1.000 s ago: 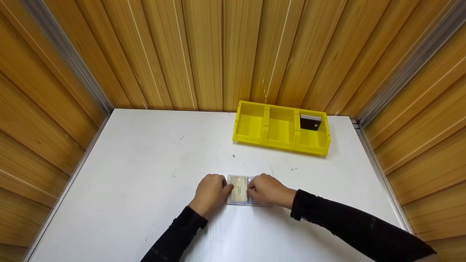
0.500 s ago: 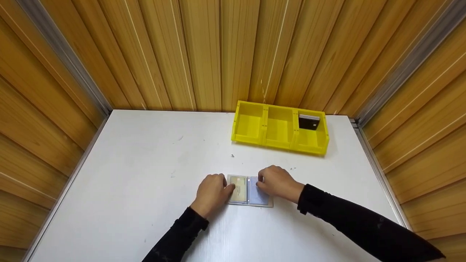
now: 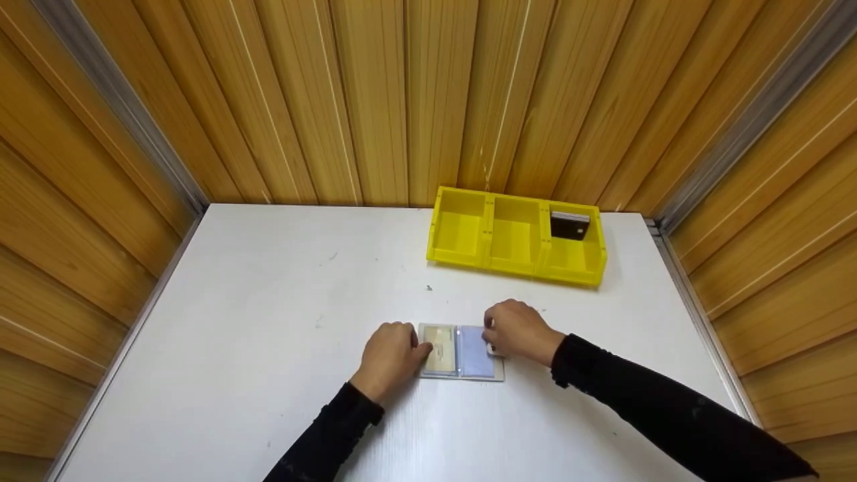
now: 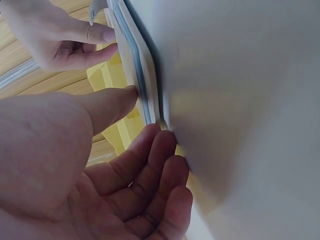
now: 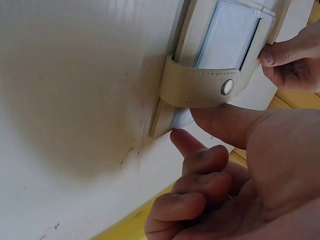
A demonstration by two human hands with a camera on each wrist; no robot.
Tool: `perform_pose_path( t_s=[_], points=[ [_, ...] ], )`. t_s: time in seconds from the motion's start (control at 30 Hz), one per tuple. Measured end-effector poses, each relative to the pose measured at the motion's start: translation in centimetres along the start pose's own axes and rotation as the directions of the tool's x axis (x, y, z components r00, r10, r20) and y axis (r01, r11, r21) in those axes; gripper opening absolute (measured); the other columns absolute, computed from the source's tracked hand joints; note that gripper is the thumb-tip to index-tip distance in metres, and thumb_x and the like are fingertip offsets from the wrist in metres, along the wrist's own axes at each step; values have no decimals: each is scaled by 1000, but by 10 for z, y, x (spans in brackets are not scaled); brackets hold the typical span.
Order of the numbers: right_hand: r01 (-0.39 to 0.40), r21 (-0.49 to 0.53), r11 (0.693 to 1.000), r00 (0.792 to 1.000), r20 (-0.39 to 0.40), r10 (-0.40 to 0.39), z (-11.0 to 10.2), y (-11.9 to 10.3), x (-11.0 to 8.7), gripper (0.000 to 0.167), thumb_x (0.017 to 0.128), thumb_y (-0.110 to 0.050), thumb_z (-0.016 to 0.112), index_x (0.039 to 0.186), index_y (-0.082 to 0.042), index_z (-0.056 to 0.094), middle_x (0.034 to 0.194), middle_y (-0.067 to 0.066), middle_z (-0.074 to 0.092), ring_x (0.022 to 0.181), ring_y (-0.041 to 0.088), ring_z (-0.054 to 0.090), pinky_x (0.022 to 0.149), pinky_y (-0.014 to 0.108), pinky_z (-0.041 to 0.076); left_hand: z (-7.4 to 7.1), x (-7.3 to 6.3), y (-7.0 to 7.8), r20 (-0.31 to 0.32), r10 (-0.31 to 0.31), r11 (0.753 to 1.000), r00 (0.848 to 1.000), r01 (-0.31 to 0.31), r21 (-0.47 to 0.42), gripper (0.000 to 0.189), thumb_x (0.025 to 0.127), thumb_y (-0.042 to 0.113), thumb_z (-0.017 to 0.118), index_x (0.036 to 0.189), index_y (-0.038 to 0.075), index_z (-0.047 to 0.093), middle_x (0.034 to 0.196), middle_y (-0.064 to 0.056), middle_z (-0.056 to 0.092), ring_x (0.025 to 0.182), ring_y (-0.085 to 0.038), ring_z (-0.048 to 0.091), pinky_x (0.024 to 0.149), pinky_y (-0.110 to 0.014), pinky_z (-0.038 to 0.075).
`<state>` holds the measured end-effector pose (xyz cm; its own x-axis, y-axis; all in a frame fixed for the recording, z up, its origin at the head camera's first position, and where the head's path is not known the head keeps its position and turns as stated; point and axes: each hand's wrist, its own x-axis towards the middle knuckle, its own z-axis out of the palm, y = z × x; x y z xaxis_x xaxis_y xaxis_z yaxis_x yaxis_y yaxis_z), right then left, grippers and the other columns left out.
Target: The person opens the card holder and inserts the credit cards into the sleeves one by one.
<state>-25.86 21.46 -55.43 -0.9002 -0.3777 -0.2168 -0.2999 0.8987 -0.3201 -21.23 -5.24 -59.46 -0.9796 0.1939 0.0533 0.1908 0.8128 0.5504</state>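
Observation:
A cream card holder [image 3: 478,355] lies spread open on the white table, its clear sleeves showing a yellowish card at left and a pale blue page at right. My left hand [image 3: 390,355] grips its left edge; in the left wrist view the thumb presses on top and the fingertips meet the edge from below. At the right edge, my right hand [image 3: 519,329] holds the closure strap [image 5: 195,85], which stands up in a loop with a metal snap [image 5: 227,87]. The thumb touches the strap, and the index fingertip lies by the cover's corner.
A yellow three-compartment bin [image 3: 515,268] stands at the back right of the table. Its right compartment contains a stack of dark cards [image 3: 569,226]. Wood-panelled walls [image 3: 375,100] enclose the table at the back and both sides.
My right hand has moved right, from the card holder's middle to its right edge, uncovering the pale blue page. The left hand has stayed on the left edge.

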Motion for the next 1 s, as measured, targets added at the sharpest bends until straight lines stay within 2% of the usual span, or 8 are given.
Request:
perform_pose_path(
  t_s=[0.27, 0.47, 0.73, 1.0],
  points=[
    [14, -1, 1000, 1000, -15, -14, -1, 0, 2, 16, 100, -19, 78, 86, -11, 76, 90, 5, 73, 89, 24, 62, 88, 48, 55, 1, -2, -4, -16, 35, 999, 999, -35, -40, 28, 95, 26, 82, 73, 12, 70, 68, 3, 63, 68, -14, 54, 62, -34, 45],
    [27, 23, 999, 1000, -3, -27, -1, 0, 2, 16, 98, -16, 76, 84, -9, 79, 85, 5, 73, 81, 21, 61, 79, 43, 54, -1, -2, 0, 13, 3, 999, 1000, -2, -33, 28, 94, 25, 83, 73, 11, 71, 70, 1, 66, 69, -15, 56, 65, -33, 47],
    [64, 20, 998, 998, 2, -64, -6, -2, 0, 17, 97, -11, 73, 86, -7, 84, 86, 6, 76, 84, 21, 60, 82, 43, 54, -1, -3, -1, -11, 21, 1000, 1000, -21, 1, 29, 95, 27, 83, 72, 13, 71, 70, 2, 67, 71, -15, 61, 66, -33, 49],
    [57, 11, 998, 998, 11, -57, -11, -4, -1, 17, 101, -18, 72, 88, -10, 81, 90, 6, 72, 91, 24, 61, 86, 46, 53, 0, -4, -1, -22, 28, 1000, 999, -27, 5, 29, 94, 27, 83, 71, 13, 71, 70, 2, 68, 71, -17, 62, 65, -32, 48]
  ],
)
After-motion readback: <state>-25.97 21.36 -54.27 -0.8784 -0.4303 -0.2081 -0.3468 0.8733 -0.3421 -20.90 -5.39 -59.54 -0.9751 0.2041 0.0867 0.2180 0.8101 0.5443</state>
